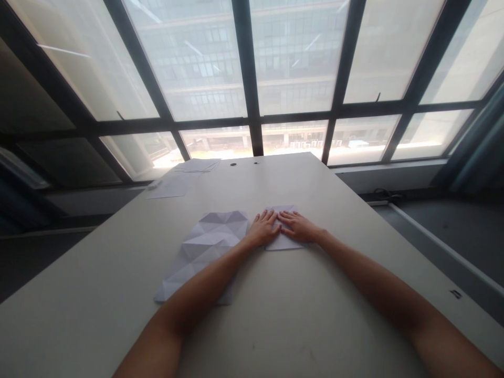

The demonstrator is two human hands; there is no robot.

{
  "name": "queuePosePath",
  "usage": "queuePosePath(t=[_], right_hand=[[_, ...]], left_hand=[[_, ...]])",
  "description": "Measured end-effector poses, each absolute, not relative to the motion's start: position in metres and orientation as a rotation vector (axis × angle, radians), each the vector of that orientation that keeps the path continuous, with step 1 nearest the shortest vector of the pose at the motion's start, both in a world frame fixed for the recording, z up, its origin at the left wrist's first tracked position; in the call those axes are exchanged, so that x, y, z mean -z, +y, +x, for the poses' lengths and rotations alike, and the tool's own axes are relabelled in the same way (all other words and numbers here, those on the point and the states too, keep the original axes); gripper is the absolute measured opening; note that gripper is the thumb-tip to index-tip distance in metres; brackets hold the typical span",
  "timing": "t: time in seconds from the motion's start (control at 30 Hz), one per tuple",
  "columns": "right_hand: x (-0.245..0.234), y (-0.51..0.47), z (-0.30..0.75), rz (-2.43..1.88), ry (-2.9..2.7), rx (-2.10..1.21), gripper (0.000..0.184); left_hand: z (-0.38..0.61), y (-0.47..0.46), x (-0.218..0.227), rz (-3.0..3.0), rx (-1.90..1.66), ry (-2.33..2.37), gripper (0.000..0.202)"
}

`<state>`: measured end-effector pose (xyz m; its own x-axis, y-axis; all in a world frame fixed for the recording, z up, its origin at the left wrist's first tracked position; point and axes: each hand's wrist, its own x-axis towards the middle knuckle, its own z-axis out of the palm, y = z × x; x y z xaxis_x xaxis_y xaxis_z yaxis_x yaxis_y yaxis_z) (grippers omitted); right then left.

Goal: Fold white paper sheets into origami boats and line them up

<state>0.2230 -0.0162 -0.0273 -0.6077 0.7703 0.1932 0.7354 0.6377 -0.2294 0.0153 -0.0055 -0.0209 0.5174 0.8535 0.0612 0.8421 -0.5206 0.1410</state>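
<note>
Both hands rest on a small folded sheet of white paper (285, 242) in the middle of the table. My left hand (263, 227) lies over its left part, fingers stretched out and pointing forward. My right hand (300, 226) lies flat over the right part, its fingers pointing left toward the left hand. The fingertips of the two hands nearly meet on the paper. To the left is a larger creased sheet of paper (212, 231), marked by zigzag folds with raised ridges. My left forearm passes over its right side and hides part of it.
Several loose white sheets (171, 186) lie at the far left of the white table (315, 315). A dark round cable hole (233, 164) is near the far edge. Beyond stand framed windows (293, 58). A small black mark (455, 294) shows near the right edge.
</note>
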Motion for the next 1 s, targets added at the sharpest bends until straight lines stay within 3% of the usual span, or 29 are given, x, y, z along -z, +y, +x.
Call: queuePosePath(t=[0.5,1.0], right_hand=[[0.028,-0.016,0.225,-1.085,-2.606,-0.263,0.054],[0.031,-0.006,0.232,-1.716,-2.324,-0.151,0.057]], left_hand=[[0.013,-0.005,0.021,2.643,-0.170,1.537,0.070],[0.012,-0.007,0.016,2.761,-0.102,1.320,0.065]])
